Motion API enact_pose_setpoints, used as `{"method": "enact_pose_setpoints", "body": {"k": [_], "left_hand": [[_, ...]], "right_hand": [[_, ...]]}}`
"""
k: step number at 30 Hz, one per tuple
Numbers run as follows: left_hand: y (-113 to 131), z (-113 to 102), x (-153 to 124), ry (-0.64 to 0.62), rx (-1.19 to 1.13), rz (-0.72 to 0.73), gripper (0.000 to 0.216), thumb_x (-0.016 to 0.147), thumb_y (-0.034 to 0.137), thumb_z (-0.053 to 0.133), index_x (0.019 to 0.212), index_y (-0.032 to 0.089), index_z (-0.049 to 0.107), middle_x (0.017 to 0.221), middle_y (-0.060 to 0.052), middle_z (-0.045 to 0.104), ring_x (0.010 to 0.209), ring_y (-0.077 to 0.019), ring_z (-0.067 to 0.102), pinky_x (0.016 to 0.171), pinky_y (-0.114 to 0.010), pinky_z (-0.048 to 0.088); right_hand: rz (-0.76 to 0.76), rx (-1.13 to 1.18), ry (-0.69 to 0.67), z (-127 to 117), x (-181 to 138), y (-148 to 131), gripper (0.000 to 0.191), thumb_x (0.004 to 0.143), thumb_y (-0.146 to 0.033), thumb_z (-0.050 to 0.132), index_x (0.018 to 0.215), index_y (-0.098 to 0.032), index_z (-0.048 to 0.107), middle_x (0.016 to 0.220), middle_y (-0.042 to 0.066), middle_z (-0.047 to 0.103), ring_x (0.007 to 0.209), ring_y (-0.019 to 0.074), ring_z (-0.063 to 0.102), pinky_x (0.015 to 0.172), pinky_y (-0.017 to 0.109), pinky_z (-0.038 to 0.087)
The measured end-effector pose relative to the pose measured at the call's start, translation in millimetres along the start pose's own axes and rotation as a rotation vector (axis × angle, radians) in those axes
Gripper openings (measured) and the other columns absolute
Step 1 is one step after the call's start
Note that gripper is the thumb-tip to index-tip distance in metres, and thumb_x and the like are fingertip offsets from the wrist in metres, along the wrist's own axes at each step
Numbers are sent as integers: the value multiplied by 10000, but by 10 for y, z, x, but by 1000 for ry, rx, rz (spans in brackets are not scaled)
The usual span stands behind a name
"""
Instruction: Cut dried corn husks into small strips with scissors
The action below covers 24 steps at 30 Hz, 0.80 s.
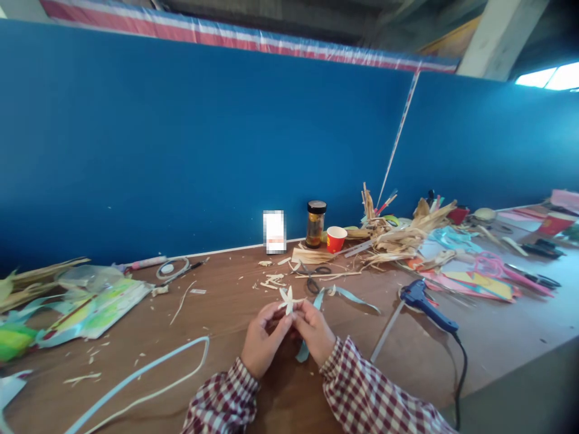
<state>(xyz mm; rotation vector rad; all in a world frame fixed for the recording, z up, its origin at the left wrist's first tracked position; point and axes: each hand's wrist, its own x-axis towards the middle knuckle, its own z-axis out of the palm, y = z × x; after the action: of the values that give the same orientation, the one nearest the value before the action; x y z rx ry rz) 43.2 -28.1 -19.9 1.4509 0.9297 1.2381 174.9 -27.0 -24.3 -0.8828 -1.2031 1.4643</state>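
Note:
A small white flower with several narrow petals is pinched between my two hands, a little above the brown table. My left hand grips it from the left, thumb and fingers closed. From the right, my right hand holds it the same way, with fingertips almost meeting those of the left. What the fingers press on below the petals is hidden. Under and beyond my right hand lies a light blue ribbon. Dark-handled scissors rest just behind the flower, beside pale scraps.
A blue glue gun with a trailing cord lies at right. Along the blue partition stand a dark-lidded jar and a red paper cup. Dried husks are heaped at back right. A blue-white strip curves at left.

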Motion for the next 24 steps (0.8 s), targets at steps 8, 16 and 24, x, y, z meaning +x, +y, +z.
{"method": "enact_pose_setpoints", "body": {"k": [8,16,24], "left_hand": [[-112,-25,8,138,-233,-165,231,672,283,674,862,152,669,755,-34,652,614,-119,575,607,-237,482],[-9,-44,2,208,-241,-249,325,735,421,576,587,134,554,496,22,504,428,-64,420,420,-180,365],[11,-31,11,111,-217,-281,266,665,363,657,572,124,584,472,24,487,405,-55,385,404,-180,323]], "right_hand": [[6,-12,-9,22,6,67,175,762,-333,582,850,-188,539,767,2,612,640,122,564,532,210,409],[-48,-157,41,9,-15,15,158,799,-331,538,843,-180,524,766,10,622,672,132,554,542,214,398],[-56,-178,6,16,-29,10,141,810,-333,512,822,-195,537,731,1,594,670,141,543,554,230,407]]}}
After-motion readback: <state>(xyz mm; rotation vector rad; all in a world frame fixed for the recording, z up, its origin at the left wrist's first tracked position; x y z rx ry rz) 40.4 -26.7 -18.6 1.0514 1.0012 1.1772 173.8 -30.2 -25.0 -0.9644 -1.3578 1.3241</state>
